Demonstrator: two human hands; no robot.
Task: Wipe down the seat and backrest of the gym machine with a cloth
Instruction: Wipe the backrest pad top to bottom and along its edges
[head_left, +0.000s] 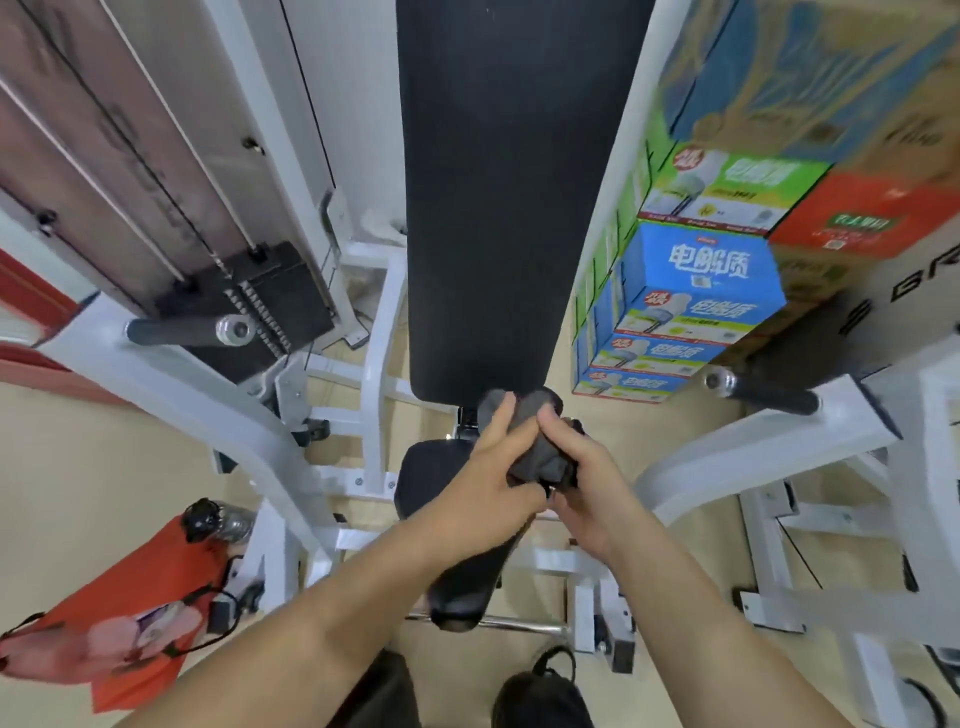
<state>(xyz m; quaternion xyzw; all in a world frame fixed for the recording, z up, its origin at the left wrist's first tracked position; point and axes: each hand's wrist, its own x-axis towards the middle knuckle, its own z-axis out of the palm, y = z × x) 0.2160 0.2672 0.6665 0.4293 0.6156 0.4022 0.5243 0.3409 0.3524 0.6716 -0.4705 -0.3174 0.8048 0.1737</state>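
Note:
A long black backrest (514, 197) runs up the middle of the head view. Below it lies the black seat (431, 478), mostly covered by my arms. A dark grey cloth (545, 457) is bunched up between both hands, just above the seat and at the backrest's lower edge. My left hand (493, 488) grips the cloth from the left, fingers curled over it. My right hand (587, 478) holds its right side. Part of the cloth sticks up past my fingertips.
White machine frame arms (218, 410) flank the seat, each with a black handle (176, 332). A weight stack (260, 306) stands at left. Stacked coloured boxes (691, 291) stand at right. An orange bag (119, 623) lies on the floor at lower left.

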